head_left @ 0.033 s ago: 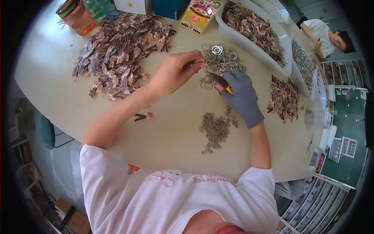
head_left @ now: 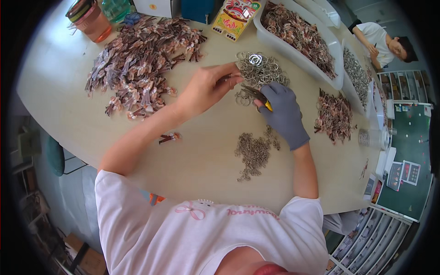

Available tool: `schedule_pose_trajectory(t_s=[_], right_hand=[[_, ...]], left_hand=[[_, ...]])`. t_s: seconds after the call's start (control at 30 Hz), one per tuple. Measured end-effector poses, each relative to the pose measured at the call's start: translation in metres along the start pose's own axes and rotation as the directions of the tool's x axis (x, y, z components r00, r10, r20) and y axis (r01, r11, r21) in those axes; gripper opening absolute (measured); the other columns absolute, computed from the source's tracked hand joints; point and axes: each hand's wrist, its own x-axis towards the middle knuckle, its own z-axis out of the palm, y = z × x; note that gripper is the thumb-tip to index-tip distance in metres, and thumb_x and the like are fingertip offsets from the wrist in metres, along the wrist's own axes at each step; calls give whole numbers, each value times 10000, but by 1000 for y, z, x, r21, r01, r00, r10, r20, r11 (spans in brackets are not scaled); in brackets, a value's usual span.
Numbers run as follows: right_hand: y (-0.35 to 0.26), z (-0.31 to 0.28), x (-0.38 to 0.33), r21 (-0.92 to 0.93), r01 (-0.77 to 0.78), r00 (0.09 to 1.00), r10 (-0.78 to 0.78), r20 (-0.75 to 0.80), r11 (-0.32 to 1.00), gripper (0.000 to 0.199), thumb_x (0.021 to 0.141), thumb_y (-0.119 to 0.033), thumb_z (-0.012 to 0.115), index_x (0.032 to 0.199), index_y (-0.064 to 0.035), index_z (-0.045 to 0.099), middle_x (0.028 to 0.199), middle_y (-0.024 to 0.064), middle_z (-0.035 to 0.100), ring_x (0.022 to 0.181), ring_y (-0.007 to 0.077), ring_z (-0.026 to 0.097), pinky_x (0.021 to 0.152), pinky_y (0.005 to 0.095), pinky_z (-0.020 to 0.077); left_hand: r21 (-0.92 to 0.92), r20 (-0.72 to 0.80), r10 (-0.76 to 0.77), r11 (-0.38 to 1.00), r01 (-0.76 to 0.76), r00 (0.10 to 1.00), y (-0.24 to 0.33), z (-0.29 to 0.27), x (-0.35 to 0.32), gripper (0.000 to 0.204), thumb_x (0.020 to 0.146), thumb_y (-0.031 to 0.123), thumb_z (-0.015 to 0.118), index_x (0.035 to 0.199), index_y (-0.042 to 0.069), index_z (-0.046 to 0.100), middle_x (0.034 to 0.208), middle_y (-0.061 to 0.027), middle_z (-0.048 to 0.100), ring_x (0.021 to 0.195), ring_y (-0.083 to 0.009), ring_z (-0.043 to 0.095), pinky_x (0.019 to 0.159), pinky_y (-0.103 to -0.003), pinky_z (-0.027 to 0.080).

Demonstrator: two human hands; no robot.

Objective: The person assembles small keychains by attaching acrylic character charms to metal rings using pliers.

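My left hand [head_left: 206,87], bare, is closed in a pinch beside the heap of metal key rings [head_left: 263,71]; what its fingertips hold is too small to make out. My right hand [head_left: 283,114] wears a grey glove and grips pliers [head_left: 253,93] with yellow handles. The pliers' jaws point left toward my left fingertips, just over the near edge of the rings. Nearer to me lies a pile of small metal chain links or clasps [head_left: 253,153]. One flat printed figure charm [head_left: 170,137] lies alone below my left forearm.
A large heap of printed charms [head_left: 142,64] spreads at the left. A white bin [head_left: 300,59] of charms with rings stands far right, near a smaller charm pile [head_left: 334,117]. A drink jar [head_left: 89,20] and a yellow card [head_left: 235,19] sit at the back. Another person [head_left: 380,43] works beyond.
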Motion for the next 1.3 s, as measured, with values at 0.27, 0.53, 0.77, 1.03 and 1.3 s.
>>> schedule_pose_trajectory(t_s=[0.27, 0.53, 0.77, 1.03, 1.3], right_hand=[[-8, -24, 2, 517, -446, 895, 380, 235, 731, 146, 886, -123, 642, 978, -38, 566, 929, 93, 654, 849, 187, 646, 759, 305, 494], [-24, -34, 3, 856, -368, 891, 402, 213, 363, 92, 943, -87, 568, 976, -18, 517, 951, 91, 661, 891, 122, 622, 801, 260, 485], [-34, -32, 2, 838, -295, 923, 363, 127, 458, 85, 943, -77, 562, 982, -21, 512, 956, 95, 659, 908, 116, 609, 817, 262, 481], [-35, -30, 2, 836, -273, 932, 347, 107, 475, 70, 948, -68, 552, 975, -20, 510, 969, 88, 648, 921, 119, 605, 826, 263, 477], [-35, -35, 1, 818, -291, 931, 342, 124, 496, 59, 951, -62, 543, 972, -18, 510, 971, 90, 643, 935, 123, 602, 853, 269, 472]], left_hand=[[-2, 63, -8, 1000, 8, 998, -5, 13, -12, 108, 911, 85, 629, 971, 3, 592, 734, -79, 595, 602, -123, 544, 562, -283, 453], [-57, 91, 31, 998, -26, 995, 0, 22, -18, 117, 908, 80, 625, 1000, 14, 596, 812, -101, 620, 639, -166, 589, 586, -293, 475], [-99, 85, 60, 994, -51, 995, 4, 30, -23, 120, 892, 127, 626, 960, 33, 595, 796, -144, 646, 712, -321, 637, 623, -407, 492], [-100, 79, 97, 991, -89, 992, 4, 31, -23, 111, 899, 119, 623, 958, 31, 592, 820, -134, 643, 717, -306, 632, 622, -385, 492], [-116, 93, 90, 990, -79, 992, 3, 31, -24, 116, 902, 108, 632, 973, 24, 596, 828, -132, 636, 737, -283, 639, 633, -357, 505]])
